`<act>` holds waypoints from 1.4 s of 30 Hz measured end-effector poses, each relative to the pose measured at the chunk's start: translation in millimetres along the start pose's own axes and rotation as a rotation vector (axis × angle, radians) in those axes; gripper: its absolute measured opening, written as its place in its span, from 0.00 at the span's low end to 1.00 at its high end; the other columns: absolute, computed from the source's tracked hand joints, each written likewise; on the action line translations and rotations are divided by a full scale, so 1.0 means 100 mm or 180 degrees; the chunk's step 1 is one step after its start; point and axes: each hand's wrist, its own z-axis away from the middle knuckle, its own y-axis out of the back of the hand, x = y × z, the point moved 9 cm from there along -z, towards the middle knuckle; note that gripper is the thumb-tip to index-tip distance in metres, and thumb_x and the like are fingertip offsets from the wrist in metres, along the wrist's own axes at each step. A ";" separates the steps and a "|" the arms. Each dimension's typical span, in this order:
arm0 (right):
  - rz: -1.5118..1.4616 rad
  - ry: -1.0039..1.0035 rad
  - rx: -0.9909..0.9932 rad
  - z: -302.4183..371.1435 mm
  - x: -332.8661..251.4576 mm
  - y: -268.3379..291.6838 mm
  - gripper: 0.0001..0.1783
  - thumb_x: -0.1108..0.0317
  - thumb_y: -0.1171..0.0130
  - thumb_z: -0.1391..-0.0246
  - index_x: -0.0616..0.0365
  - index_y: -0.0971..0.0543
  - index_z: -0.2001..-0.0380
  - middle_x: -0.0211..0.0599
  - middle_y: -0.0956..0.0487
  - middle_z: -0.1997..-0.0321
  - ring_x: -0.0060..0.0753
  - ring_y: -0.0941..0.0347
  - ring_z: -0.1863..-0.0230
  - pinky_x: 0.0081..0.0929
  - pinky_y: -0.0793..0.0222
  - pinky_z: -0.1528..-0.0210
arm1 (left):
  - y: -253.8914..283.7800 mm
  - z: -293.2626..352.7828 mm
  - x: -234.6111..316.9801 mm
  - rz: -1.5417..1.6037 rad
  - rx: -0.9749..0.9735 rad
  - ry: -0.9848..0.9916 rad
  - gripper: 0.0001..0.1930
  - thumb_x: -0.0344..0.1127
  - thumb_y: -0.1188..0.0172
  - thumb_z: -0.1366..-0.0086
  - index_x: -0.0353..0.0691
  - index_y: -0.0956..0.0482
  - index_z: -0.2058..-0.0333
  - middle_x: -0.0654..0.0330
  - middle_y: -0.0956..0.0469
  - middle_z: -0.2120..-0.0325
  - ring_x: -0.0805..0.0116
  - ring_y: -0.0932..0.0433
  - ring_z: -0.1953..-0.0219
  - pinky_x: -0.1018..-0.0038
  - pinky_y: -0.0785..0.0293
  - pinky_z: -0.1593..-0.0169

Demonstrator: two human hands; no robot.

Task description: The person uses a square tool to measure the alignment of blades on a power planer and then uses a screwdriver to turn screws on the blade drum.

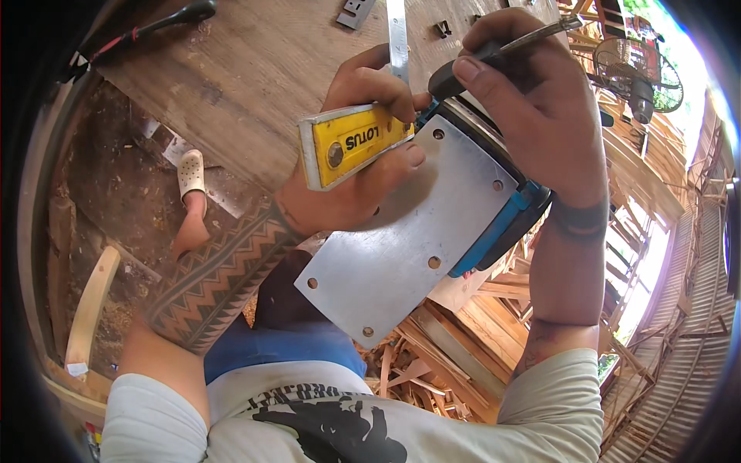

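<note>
My left hand (351,181) is closed round the yellow stock of a try square (318,158), whose steel blade (397,38) points away over the wooden board. Under that hand lies a flat silver metal plate (401,262) with several holes, tilted and fixed to a blue-and-black power tool (494,231). Above the plate's far right corner, my right hand (540,100) grips a screwdriver-like tool (532,37) with a dark handle and a thin metal shaft. Its handle end is near the square; its shaft points up and right.
A wooden tabletop (231,69) stretches across the far side, with red-and-black handled pliers (162,31) at its left, a small metal plate (355,12) and small dark clips (441,29). A curved wood piece (93,305) stands at left; scrap wood (440,363) lies below right. A fan (639,81) stands at far right.
</note>
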 end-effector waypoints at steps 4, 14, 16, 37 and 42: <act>0.0491 0.0205 0.0375 0.05 -0.16 0.04 0.09 0.69 0.37 0.41 0.61 0.23 0.60 0.39 0.15 0.68 0.32 0.16 0.62 0.30 0.23 0.58 | 0.03 -0.01 0.02 -0.0112 0.0007 0.0069 0.21 0.27 0.38 0.37 0.39 0.33 0.47 0.55 0.32 0.51 0.57 0.41 0.29 0.63 0.34 0.31; -0.0935 -0.0082 0.0465 0.02 -0.03 0.06 0.07 0.74 0.41 0.38 0.62 0.25 0.58 0.44 0.15 0.66 0.33 0.15 0.64 0.28 0.21 0.58 | 0.04 0.02 0.01 -0.0055 0.0150 0.0189 0.19 0.29 0.37 0.38 0.40 0.29 0.49 0.57 0.29 0.55 0.59 0.35 0.37 0.62 0.35 0.33; -0.1356 0.0080 0.0723 0.01 0.09 0.06 0.06 0.76 0.42 0.37 0.61 0.26 0.58 0.46 0.15 0.66 0.36 0.15 0.63 0.30 0.20 0.57 | 0.05 0.00 0.03 -0.0197 0.0137 0.0104 0.19 0.29 0.37 0.38 0.40 0.29 0.49 0.57 0.29 0.55 0.61 0.33 0.40 0.63 0.35 0.34; -0.0188 0.0163 0.1275 0.18 0.15 0.40 0.10 0.68 0.36 0.35 0.60 0.17 0.53 0.30 0.16 0.64 0.18 0.23 0.64 0.20 0.28 0.58 | 0.08 0.03 0.02 -0.0154 0.0100 0.0175 0.18 0.28 0.38 0.39 0.41 0.29 0.51 0.52 0.33 0.48 0.62 0.28 0.40 0.64 0.29 0.39; -0.0330 -0.0548 0.2063 0.94 0.99 1.17 0.12 0.66 0.42 0.32 0.63 0.19 0.52 0.34 0.15 0.62 0.23 0.21 0.66 0.24 0.26 0.60 | 0.16 0.06 0.05 0.0325 0.0123 0.0502 0.20 0.28 0.36 0.40 0.43 0.28 0.49 0.48 0.36 0.38 0.59 0.29 0.38 0.63 0.31 0.38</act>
